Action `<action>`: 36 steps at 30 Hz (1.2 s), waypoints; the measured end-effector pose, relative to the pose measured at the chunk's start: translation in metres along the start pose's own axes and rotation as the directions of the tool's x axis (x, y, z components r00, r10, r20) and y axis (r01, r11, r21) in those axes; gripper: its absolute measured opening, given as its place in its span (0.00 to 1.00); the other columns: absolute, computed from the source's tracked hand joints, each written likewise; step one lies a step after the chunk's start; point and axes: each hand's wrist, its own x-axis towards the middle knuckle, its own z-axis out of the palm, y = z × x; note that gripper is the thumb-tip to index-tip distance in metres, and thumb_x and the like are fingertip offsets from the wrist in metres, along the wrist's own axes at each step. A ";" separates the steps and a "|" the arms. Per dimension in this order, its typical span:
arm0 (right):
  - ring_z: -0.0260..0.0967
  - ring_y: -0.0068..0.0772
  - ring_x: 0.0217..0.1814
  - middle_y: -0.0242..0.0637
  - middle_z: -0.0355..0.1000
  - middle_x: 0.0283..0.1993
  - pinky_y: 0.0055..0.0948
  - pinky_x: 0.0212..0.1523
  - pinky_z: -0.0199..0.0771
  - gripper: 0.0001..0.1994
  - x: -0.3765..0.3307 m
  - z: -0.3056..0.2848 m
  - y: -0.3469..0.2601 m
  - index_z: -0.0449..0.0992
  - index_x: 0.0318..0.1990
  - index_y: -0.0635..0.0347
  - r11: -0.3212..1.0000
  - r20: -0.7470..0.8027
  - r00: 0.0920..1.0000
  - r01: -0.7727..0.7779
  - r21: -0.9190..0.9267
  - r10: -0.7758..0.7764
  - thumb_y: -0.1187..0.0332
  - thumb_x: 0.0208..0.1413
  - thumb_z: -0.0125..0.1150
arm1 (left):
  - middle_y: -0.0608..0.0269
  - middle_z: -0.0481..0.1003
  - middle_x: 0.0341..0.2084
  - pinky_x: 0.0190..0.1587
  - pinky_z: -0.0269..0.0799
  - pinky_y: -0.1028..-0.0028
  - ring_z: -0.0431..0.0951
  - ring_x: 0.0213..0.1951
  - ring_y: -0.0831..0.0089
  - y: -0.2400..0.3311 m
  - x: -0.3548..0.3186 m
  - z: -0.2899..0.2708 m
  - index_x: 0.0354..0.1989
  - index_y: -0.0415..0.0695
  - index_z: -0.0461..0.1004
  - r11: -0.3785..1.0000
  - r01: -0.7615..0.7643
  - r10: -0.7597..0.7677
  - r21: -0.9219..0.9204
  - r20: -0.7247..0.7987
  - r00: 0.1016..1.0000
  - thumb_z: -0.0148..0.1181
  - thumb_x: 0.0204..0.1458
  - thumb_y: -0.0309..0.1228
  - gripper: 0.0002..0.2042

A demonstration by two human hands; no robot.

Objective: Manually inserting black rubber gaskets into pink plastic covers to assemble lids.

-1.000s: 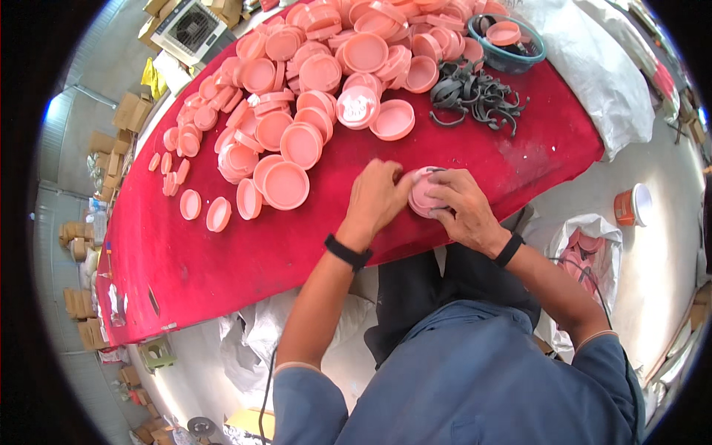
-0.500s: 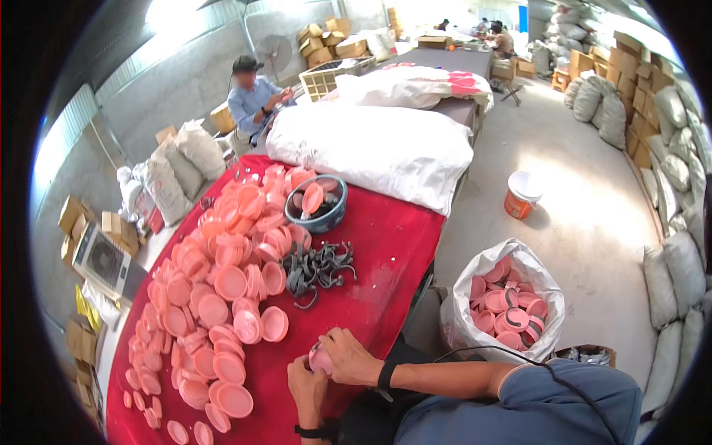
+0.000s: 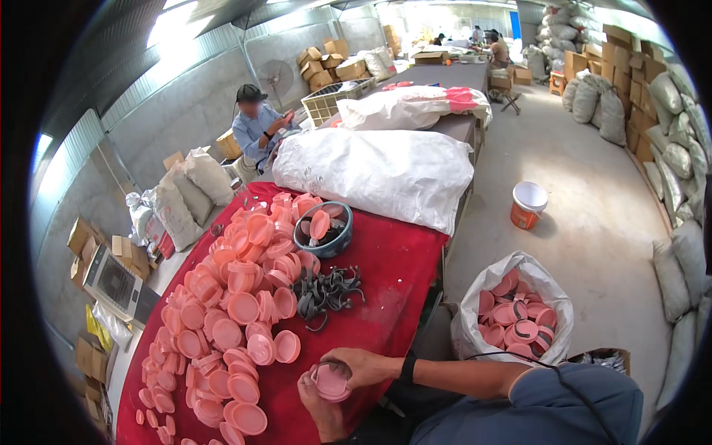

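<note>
Both hands work at one pink round plastic lid (image 3: 331,383) above the table's near edge. My left hand (image 3: 320,406) grips its left and lower side, fingers closed. From the right, my right hand (image 3: 360,366) closes round the upper rim, where a dark grey rubber ring (image 3: 326,363) shows along the edge. Part of that ring is hidden under the fingers. A large heap of pink lids (image 3: 227,332) spreads over the red cloth (image 3: 374,297) to the left. Beyond my hands lies a tangle of dark grey rubber rings (image 3: 328,291).
A blue bowl (image 3: 340,245) holding lids and dark pieces stands behind the rings. At right, an open white sack (image 3: 475,285) contains pink lids with grey rings. A white-and-orange bucket (image 3: 523,216) is on the floor. Large white sacks (image 3: 371,174) cover the table's far part; a co-worker (image 3: 256,130) sits beyond.
The lid has turned so its open face shows, with the grey ring visible along the rim. My view has tilted slightly, shifting the scene downward.
</note>
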 end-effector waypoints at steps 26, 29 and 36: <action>0.75 0.54 0.66 0.52 0.75 0.57 0.47 0.71 0.74 0.15 -0.036 0.046 -0.041 0.73 0.52 0.68 0.956 -0.377 0.882 0.289 -0.043 -0.283 0.76 0.59 0.69 | 0.57 0.79 0.45 0.60 0.79 0.60 0.80 0.52 0.62 0.010 0.005 0.048 0.55 0.44 0.72 0.974 0.005 -0.003 -0.225 0.008 1.000 0.52 0.76 0.47 0.17; 0.72 0.55 0.69 0.49 0.73 0.59 0.50 0.74 0.70 0.11 -0.031 0.052 -0.036 0.77 0.47 0.65 0.915 -0.365 0.840 0.389 -0.111 -0.402 0.74 0.60 0.71 | 0.52 0.80 0.52 0.62 0.79 0.57 0.81 0.54 0.58 0.028 0.001 0.045 0.57 0.44 0.71 0.923 0.113 -0.138 -0.367 -0.042 0.989 0.47 0.78 0.51 0.21; 0.82 0.42 0.58 0.49 0.81 0.59 0.42 0.62 0.81 0.16 -0.046 -0.009 -0.037 0.80 0.59 0.64 0.990 -0.542 0.833 -0.037 0.138 0.107 0.67 0.69 0.66 | 0.29 0.63 0.76 0.81 0.55 0.41 0.59 0.79 0.34 0.023 0.011 0.064 0.70 0.36 0.70 0.758 0.295 -0.072 -0.582 0.374 0.924 0.53 0.73 0.55 0.33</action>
